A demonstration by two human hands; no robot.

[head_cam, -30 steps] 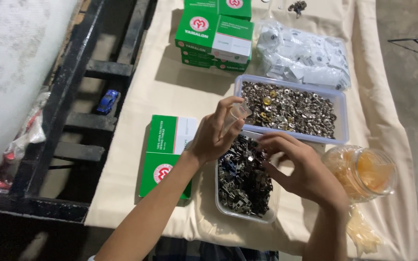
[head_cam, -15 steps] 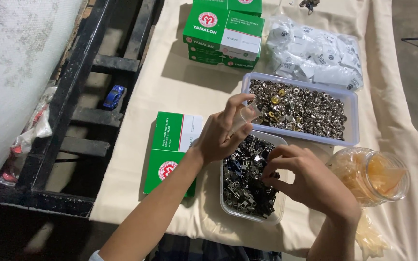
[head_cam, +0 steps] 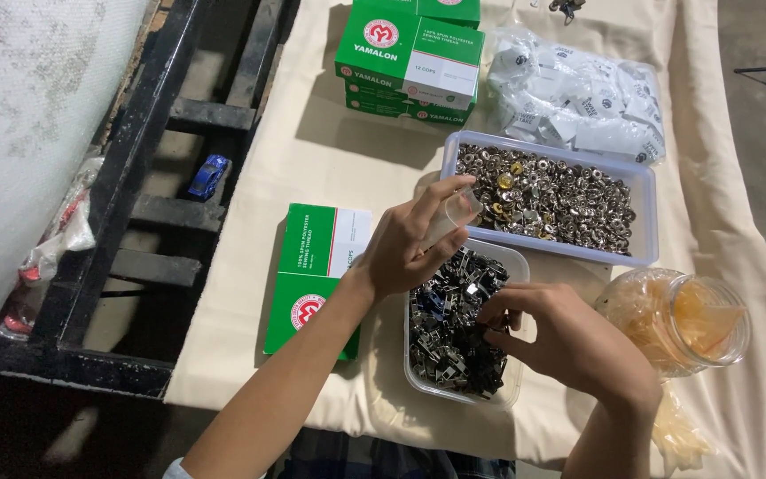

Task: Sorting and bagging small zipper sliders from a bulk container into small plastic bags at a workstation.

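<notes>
We see the left hand (head_cam: 405,253) raised over the counter (head_cam: 312,160), its fingers (head_cam: 441,191) pinching a small clear plastic bag (head_cam: 452,215) just above the near clear tub (head_cam: 511,266). That tub holds dark metal clips (head_cam: 449,341). The right hand (head_cam: 569,341) rests in the tub, fingers (head_cam: 494,319) pressed together on the clips; whether one is gripped we cannot tell. Behind lies a longer tray of silver snap buttons (head_cam: 560,195). A green box (head_cam: 312,275) sits left of the hands, a clear jar (head_cam: 693,319) to the right.

Green-white boxes (head_cam: 411,55) stacked beyond a flat one (head_cam: 319,273).
</notes>
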